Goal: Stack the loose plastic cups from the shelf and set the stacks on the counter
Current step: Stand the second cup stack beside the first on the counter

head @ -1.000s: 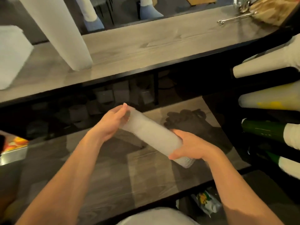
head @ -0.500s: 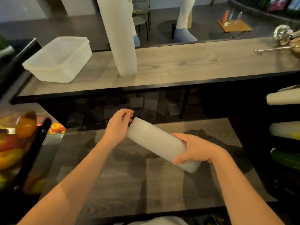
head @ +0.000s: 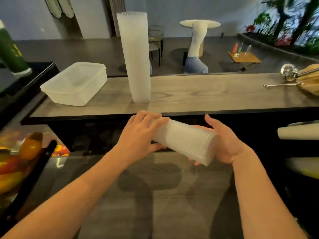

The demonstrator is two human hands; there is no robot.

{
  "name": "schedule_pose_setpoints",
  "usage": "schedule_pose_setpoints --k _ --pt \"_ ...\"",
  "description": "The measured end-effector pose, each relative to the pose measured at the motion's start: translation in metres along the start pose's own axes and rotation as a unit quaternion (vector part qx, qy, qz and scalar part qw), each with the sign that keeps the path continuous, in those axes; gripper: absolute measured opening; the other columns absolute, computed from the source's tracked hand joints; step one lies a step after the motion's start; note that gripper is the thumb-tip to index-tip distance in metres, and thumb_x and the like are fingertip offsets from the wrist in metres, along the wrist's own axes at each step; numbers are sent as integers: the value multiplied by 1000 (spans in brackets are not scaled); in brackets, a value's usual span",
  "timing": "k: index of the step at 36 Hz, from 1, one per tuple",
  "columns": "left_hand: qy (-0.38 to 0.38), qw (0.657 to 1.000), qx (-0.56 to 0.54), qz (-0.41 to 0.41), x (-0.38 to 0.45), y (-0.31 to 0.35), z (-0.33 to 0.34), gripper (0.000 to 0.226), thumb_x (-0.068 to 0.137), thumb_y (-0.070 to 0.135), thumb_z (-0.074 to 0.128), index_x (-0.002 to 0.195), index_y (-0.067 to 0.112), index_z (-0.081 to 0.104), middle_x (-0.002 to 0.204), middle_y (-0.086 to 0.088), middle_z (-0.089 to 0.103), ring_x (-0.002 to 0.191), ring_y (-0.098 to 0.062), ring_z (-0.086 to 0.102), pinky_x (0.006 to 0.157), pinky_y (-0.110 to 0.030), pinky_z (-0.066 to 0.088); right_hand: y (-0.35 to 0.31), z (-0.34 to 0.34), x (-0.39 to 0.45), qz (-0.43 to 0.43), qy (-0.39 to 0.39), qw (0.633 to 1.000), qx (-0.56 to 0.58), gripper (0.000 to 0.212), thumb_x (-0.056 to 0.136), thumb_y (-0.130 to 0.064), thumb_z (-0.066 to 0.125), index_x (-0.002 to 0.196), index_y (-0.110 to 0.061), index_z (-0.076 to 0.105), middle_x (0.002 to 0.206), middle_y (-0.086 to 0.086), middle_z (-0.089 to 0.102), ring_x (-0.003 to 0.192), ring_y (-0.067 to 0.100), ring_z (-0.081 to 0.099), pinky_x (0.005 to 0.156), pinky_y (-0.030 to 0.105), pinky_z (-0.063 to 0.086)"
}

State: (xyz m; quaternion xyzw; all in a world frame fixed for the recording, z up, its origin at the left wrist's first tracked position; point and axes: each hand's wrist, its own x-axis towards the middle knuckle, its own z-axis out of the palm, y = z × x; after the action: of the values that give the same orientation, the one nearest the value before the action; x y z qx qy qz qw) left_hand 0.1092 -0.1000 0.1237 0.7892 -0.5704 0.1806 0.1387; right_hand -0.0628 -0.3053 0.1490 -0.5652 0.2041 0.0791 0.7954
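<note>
Cup stack (head: 183, 139): held level between shelf and worktop (head: 207, 95), left hand (head: 138, 135) curled round one end, right hand (head: 224, 144) cupping the other. Best turned upright, then stood beside the tall stack (head: 136, 57).

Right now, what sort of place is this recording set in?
Probably a cafe or bar, seen from behind the serving counter. A tall stack of plastic cups stands on it, a round table and chairs fill the room beyond, and both hands hold another cup stack.
</note>
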Motion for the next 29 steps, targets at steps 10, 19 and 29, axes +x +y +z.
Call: schedule_pose_setpoints --k 10,19,29 --pt "-3 956 -219 -195 60 18 -28 79 74 72 63 139 33 40 119 14 56 107 -9 55 84 -34 51 -35 11 26 -206 46 976 58 66 68 -68 76 117 -24 70 85 6 66 84 23 64 78 41 54" --pt "-9 921 -306 -242 109 6 -38 76 83 64 62 145 32 33 130 10 56 111 -12 56 92 -38 52 -69 33 51 -241 178 952 -59 55 90 -36 68 137 -45 41 123 -3 62 111 15 64 88 39 58" --pt "31 937 -205 -282 159 -13 -15 76 85 64 58 145 27 30 123 2 39 108 -14 43 100 -40 43 -103 20 101 -265 262 922 -106 41 95 -36 65 131 -39 47 131 -11 56 114 13 57 100 42 52"
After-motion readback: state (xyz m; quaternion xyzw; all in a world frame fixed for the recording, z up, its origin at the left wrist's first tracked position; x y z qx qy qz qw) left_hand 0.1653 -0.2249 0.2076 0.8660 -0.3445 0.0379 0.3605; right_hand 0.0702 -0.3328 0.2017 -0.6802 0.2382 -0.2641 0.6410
